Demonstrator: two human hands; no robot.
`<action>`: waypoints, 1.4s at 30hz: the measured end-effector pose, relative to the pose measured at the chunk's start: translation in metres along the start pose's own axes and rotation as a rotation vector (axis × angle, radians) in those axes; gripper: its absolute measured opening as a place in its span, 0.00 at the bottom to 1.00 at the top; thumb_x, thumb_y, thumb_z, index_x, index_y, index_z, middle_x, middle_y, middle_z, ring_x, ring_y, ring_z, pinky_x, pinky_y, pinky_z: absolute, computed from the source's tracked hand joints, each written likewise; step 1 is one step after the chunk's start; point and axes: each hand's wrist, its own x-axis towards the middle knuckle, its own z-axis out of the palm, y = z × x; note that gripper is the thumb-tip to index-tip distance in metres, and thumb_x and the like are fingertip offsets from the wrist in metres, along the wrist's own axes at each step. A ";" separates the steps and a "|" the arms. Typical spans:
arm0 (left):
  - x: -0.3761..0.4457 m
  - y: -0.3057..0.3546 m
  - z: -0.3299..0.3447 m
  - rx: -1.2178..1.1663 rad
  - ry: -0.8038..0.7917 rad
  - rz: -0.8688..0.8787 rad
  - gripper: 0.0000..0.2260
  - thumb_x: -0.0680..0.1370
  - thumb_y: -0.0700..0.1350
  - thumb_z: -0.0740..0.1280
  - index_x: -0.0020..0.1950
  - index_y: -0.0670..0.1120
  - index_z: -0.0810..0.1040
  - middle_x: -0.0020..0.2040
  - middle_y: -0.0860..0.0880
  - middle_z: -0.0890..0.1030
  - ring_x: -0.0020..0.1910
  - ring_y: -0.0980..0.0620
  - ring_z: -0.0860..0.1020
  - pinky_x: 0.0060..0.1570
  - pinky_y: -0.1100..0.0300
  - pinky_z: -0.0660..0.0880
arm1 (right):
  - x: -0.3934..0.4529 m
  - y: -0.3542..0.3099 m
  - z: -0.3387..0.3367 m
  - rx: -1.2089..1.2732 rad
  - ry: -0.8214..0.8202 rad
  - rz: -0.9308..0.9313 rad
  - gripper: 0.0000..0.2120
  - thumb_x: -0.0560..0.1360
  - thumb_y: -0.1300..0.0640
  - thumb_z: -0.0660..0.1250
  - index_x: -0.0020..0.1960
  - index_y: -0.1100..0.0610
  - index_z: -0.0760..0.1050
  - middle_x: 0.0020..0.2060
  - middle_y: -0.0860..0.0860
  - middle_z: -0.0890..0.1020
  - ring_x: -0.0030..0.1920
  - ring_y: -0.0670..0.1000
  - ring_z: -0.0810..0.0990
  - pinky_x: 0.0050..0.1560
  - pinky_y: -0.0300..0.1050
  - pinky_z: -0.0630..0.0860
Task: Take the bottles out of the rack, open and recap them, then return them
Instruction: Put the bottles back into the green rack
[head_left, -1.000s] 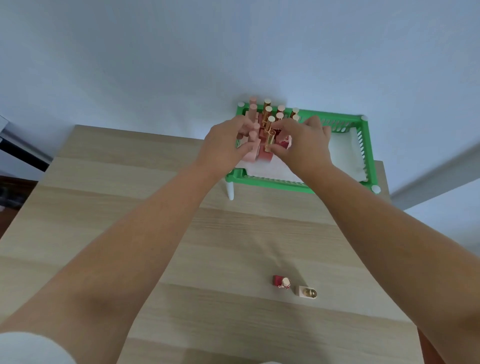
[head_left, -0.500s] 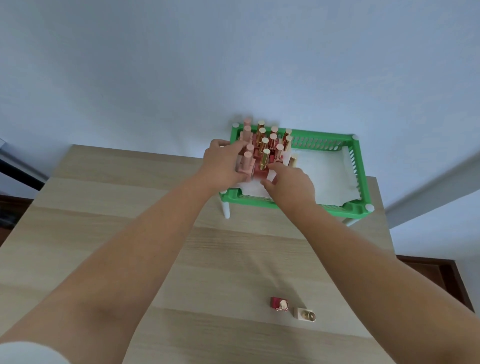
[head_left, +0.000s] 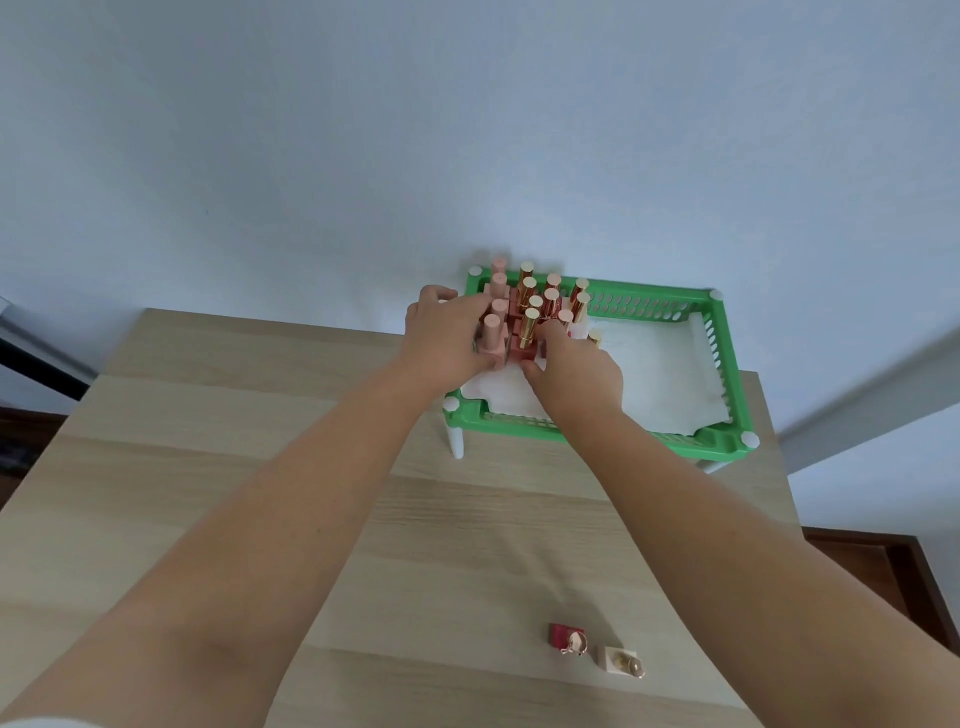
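A green rack (head_left: 722, 364) lined with white paper stands at the table's far edge. Several small bottles cluster in its left part, some pink with pink caps, others red with gold caps. My left hand (head_left: 447, 338) holds the front pink bottle (head_left: 491, 340) from the left. My right hand (head_left: 576, 374) pinches the base of the front red bottle with a gold cap (head_left: 527, 332) between thumb and fingers. Both bottles stand upright in the rack.
Two small bottles stand on the wooden table (head_left: 260, 467) near its front right: a red one (head_left: 565, 636) and a cream one (head_left: 618, 661). The rack's right half holds only the white paper (head_left: 660, 374). A pale wall rises just behind the rack.
My right hand has dropped from the bottle tops to the base of the front red bottle. My left hand stays at the pink bottles. The view has tilted slightly.
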 end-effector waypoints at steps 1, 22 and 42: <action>0.001 0.000 0.001 -0.001 0.006 0.003 0.21 0.63 0.54 0.77 0.53 0.55 0.75 0.48 0.57 0.69 0.63 0.44 0.66 0.51 0.54 0.63 | 0.001 -0.001 0.001 0.005 0.007 0.006 0.13 0.74 0.49 0.64 0.55 0.53 0.68 0.29 0.47 0.68 0.31 0.55 0.71 0.25 0.39 0.57; 0.001 -0.005 0.001 0.050 0.107 0.005 0.22 0.62 0.57 0.78 0.54 0.53 0.83 0.57 0.53 0.74 0.59 0.43 0.65 0.53 0.52 0.66 | 0.010 0.000 0.009 0.020 0.027 -0.029 0.13 0.75 0.49 0.63 0.58 0.50 0.70 0.28 0.45 0.66 0.33 0.55 0.72 0.29 0.41 0.63; 0.004 -0.003 0.002 0.069 0.098 -0.016 0.19 0.64 0.54 0.78 0.53 0.51 0.84 0.57 0.52 0.74 0.59 0.44 0.66 0.52 0.55 0.65 | 0.010 -0.005 0.005 0.029 -0.035 0.007 0.11 0.75 0.49 0.64 0.55 0.52 0.70 0.32 0.48 0.70 0.34 0.55 0.71 0.31 0.44 0.66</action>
